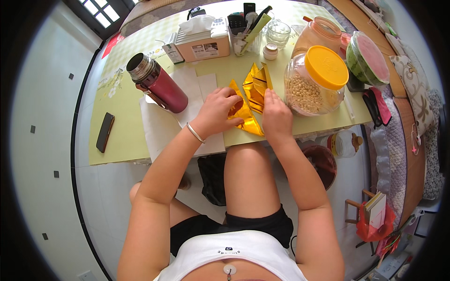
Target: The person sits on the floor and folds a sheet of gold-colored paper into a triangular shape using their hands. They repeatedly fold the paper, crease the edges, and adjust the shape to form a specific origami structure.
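Note:
A creased sheet of shiny gold foil paper [255,89] lies near the table's front edge, between my two hands. Its folds form pointed flaps; whether it is one sheet or two I cannot tell. My left hand [219,111], with a silver bangle on the wrist, curls its fingers around the left flap. My right hand [277,116] has its fingers pressed together at the right edge of the foil, its thumb side against it. Under and beside my left hand are white paper sheets [161,114]. Both palms are hidden.
Left of my hands stands a maroon thermos [164,86], with a phone [105,132] farther left. A yellow-lidded jar [307,91] of beans is close on the right, near a cut watermelon [368,58]. Behind are a tissue box [204,47], a utensil holder [244,40] and a glass [278,33].

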The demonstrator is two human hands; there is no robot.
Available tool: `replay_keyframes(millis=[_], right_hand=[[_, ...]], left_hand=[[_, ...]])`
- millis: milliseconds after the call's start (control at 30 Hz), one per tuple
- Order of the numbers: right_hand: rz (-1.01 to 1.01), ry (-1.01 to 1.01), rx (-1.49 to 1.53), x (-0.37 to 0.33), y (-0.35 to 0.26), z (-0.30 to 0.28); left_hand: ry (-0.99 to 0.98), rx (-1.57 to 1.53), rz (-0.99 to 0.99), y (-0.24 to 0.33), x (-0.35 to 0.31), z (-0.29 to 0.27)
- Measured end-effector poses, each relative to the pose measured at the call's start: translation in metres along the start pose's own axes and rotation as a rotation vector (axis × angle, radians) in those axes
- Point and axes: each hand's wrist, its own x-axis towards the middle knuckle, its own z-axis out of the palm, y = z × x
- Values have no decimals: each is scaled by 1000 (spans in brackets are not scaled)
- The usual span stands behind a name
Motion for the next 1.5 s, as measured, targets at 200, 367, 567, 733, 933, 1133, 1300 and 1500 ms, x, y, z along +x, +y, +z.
replay_keyframes(millis=[200,367,567,733,933,1133,1300,1500], right_hand=[[50,47,41,5,-2,-10],[27,165,105,3,-12,-24],[-177,214,211,-15,-26,-39],[-230,152,402,-18,-33,-52],[63,-82,1095,-20,-9,-59],[65,-158,1118,-24,0,-62],[-127,142,818,-25,-5,-58],[-302,315,594,-27,-5,-51]], left_hand=[[154,39,97,5,1,0],[315,-290,7,3,1,5],[435,-1571,-587,5,16,0],[473,-1541,-534,-24,8,12],[517,-1600,-594,-24,7,11],[536,-1606,-621,-12,11,3],[450,-1625,-599,-25,9,6],[438,-1675,-622,-25,11,4]])
